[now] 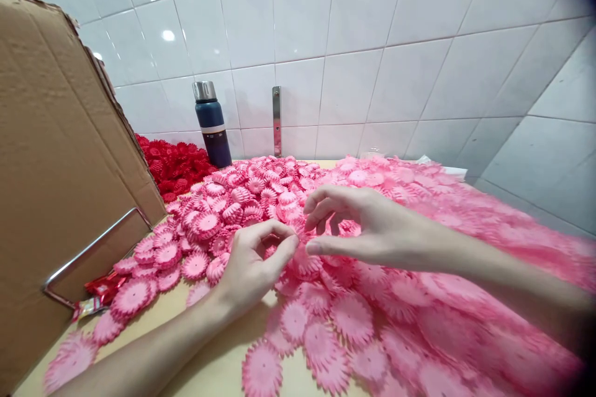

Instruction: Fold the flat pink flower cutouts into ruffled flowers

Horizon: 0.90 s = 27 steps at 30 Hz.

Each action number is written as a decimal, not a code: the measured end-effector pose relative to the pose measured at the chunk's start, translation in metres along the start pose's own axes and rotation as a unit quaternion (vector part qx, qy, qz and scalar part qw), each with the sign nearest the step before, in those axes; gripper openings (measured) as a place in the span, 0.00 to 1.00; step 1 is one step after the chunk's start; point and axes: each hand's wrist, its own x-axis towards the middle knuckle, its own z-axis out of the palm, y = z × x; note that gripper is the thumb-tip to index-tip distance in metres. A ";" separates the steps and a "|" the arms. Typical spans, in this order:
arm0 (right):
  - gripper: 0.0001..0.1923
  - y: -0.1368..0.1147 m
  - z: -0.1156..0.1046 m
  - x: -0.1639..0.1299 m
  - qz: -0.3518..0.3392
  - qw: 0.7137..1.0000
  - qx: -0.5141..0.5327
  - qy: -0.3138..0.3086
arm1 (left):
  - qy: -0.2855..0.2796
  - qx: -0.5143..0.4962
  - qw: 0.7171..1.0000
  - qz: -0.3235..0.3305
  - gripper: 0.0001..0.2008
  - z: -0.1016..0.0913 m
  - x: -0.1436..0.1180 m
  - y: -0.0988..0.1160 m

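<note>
Your left hand (256,260) is low over the pink heap, palm down, thumb and forefinger tips drawn close together. Whether anything small sits between them, I cannot tell. Your right hand (358,223) faces it from the other side, fingers loosely curled, thumb well off the fingertips, a clear gap between; nothing visible in its hold. The hands' tips are near each other.

Pink discs (207,223) with toothed edges lie below and all around both hands. Left of centre: small, thick-looking pieces heaped up. Front and right: broader, flatter pieces (351,316), overlapping, many with a dark dot at the middle; the far right is blurred. Pale yellow tabletop (223,341) shows between your left forearm and the front pieces.

On your left, a cardboard panel (69,167) stands upright, a bent metal bar (93,252) in front of it, a red wrapper (105,287) at the bar's lower end. Behind the pink: a red pile (174,164), and just beside it a dark blue bottle (213,124), silver-capped, slightly tilted. White tiled wall (363,6) at the back, metal strip (277,124) upright against it.
</note>
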 end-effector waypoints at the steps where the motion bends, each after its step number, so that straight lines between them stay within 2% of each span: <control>1: 0.13 -0.002 0.003 -0.001 -0.013 1.000 -0.015 -0.001 | -0.006 0.000 1.000 0.002 0.07 0.000 0.000 0.001; 3: 0.08 -0.005 0.006 -0.001 -0.032 0.999 -0.028 0.013 | -0.010 0.002 1.000 0.005 0.07 0.000 -0.001 0.003; 6: 0.02 -0.005 0.005 0.002 -0.043 0.996 -0.027 0.067 | 0.012 0.005 1.000 0.019 0.08 0.000 0.000 0.005; 10: 0.04 0.003 -0.006 0.004 -0.034 0.985 -0.053 0.159 | 0.042 -0.004 0.999 0.021 0.08 -0.001 0.001 0.005; 14: 0.05 0.021 -0.018 0.007 -0.036 0.958 -0.128 0.253 | 0.054 -0.009 0.998 0.022 0.08 -0.003 0.001 0.002; 16: 0.04 0.025 -0.021 0.008 -0.034 0.967 -0.090 0.236 | 0.053 -0.011 0.998 0.024 0.07 -0.003 0.001 0.001; 19: 0.03 0.018 -0.017 0.007 -0.032 0.991 -0.012 0.131 | 0.037 -0.011 0.999 0.012 0.08 -0.002 0.001 0.002; 22: 0.02 0.002 -0.005 0.004 -0.062 0.996 0.007 0.056 | 0.020 0.000 1.000 0.006 0.10 -0.001 0.002 0.002; 24: 0.03 -0.006 0.000 0.002 -0.091 0.995 0.001 0.035 | 0.022 0.018 1.000 0.009 0.10 0.000 0.002 0.002; 27: 0.04 -0.010 0.001 0.001 -0.099 0.994 -0.007 0.049 | 0.036 0.035 0.999 0.011 0.11 0.000 0.001 0.003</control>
